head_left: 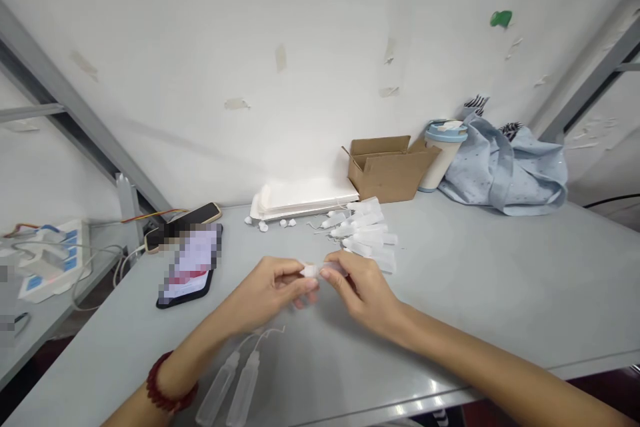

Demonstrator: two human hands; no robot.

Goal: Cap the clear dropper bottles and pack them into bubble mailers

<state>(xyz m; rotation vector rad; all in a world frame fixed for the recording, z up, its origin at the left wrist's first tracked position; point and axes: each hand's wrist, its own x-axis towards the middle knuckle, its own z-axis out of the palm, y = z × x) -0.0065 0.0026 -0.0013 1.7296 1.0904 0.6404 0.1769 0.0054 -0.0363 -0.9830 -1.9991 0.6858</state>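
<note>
A small white cap is pinched between the thumb and fingers of the left hand, just above the grey surface near the middle of the view. A small clear bottle is gripped in the closed fingers of the right hand, and its end is met by the cap; how far the two are joined cannot be told. A red bead bracelet is worn on the left wrist.

A heap of clear bottles is seen just beyond the right hand, at 1 o'clock from it. Two long-nozzled bottles are laid side by side at 7 o'clock from the hands, beside the left forearm. A phone is found at 9 o'clock from the hands. Loose white caps and a stack of white sheets are seen at 12 o'clock. A cardboard box, a cup and a blue cloth are lined up at 2 o'clock, against the wall.
</note>
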